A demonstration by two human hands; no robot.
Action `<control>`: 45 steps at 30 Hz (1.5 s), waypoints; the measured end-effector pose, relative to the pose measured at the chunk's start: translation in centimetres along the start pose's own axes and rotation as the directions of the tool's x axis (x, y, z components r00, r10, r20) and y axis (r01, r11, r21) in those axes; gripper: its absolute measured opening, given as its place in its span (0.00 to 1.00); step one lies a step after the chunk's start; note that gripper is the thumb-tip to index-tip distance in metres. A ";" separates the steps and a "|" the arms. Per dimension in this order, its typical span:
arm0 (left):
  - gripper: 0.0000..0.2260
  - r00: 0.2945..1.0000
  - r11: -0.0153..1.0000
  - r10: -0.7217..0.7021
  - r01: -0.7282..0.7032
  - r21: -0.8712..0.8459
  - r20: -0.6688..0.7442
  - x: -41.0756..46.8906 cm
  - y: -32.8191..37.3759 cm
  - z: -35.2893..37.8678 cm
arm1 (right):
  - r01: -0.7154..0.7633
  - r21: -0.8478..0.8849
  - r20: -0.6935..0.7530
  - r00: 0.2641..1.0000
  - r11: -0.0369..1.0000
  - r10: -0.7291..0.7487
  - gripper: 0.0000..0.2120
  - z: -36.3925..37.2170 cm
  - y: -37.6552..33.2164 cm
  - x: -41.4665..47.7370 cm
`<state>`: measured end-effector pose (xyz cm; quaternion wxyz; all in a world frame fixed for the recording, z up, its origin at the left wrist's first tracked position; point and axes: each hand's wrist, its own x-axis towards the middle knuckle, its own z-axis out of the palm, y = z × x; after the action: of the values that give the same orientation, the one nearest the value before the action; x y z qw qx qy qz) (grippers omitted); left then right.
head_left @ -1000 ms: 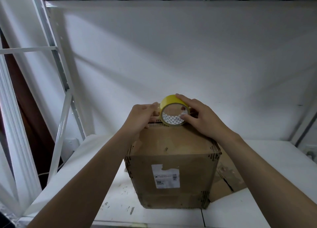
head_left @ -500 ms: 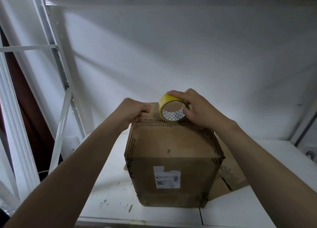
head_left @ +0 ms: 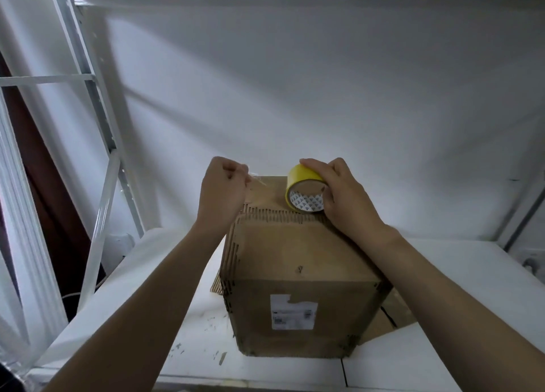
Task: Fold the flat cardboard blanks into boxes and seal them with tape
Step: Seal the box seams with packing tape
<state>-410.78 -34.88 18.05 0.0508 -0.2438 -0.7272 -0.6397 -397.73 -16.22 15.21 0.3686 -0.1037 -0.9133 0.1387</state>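
Subject of inspection: one assembled cardboard box (head_left: 298, 261), standing upright on the white tabletop (head_left: 472, 288), label side (head_left: 294, 312) facing the person. A flat cardboard blank (head_left: 398, 312) is lying under the box's right side.

The hands are working apart, both at the box's far top edge. The right hand (head_left: 345, 194) is gripping the yellow tape roll (head_left: 303, 185), fingers over its rim and thumb at its near face. The roll is standing on edge, touching the box top toward its far right corner. Its open core is facing back toward the person, so its axis is running front to back across the box.

The left hand (head_left: 222, 191) is hovering above the box's far left corner, fingers curled. It is pinching a thin pale strip (head_left: 258, 179), which I judge to be the tape's free end. The strip is running left from the roll, along the box's far edge. That is the strip's long axis.

Judgement: the tape is being drawn out for sealing. The coming move is turning on this left-to-right line. The right hand is the one on the roll, and the left is holding only the end. Whether the strip is already sticking to the cardboard cannot be told.
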 end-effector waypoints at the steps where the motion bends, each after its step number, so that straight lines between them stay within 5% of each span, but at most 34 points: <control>1: 0.03 1.000 0.999 0.005 -0.005 -0.042 0.001 0.1 0.3 0.1 | 0.003 -0.007 -0.007 1.000 1.000 -0.003 0.35 0.1 0.0 0.0; 6: 0.05 0.965 0.957 -0.177 0.215 -0.195 0.195 -0.1 -1.7 1.1 | -0.074 0.183 -0.053 0.995 0.980 0.085 0.31 -0.5 1.0 -0.1; 10: 0.06 0.959 0.959 -0.169 0.214 -0.188 0.229 -0.2 -2.7 1.0 | -0.233 0.595 -0.032 0.949 0.769 0.313 0.25 -2.0 0.9 0.2; 13: 0.11 0.961 0.964 -0.162 0.203 -0.172 0.226 -0.1 -2.4 1.1 | -0.233 0.657 -0.017 0.946 0.717 0.324 0.22 -2.2 0.8 0.0; 17: 0.17 0.944 0.960 -0.176 0.227 -0.163 0.280 0.0 -2.6 0.5 | -0.141 0.478 0.005 0.987 0.867 0.158 0.26 -2.4 1.1 -0.9; 22: 0.12 0.922 0.906 -0.232 0.321 -0.275 0.311 0.7 -2.5 -0.4 | -0.014 0.163 0.131 0.991 0.986 -0.008 0.31 -3.3 0.9 -0.4; 28: 0.07 0.929 0.924 -0.266 0.322 -0.207 0.257 1.0 -2.7 -3.6 | 0.106 -0.018 0.273 0.957 0.994 -0.097 0.31 -3.9 -0.6 0.8; 36: 0.08 0.932 0.934 -0.285 0.322 -0.152 0.224 0.5 -5.1 -6.9 | 0.049 0.027 0.230 0.972 0.998 -0.054 0.36 -2.0 -1.5 -1.0; 45: 0.07 0.913 0.893 -0.350 0.393 -0.220 0.210 0.8 -8.4 -8.2 | 0.068 -0.160 0.305 0.952 0.985 -0.016 0.38 -1.1 -5.5 1.3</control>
<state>-416.98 -42.99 12.20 -0.1651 -0.1567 -0.6726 -0.7041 -398.32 -20.88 18.61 0.2174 -0.0925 -0.9694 0.0671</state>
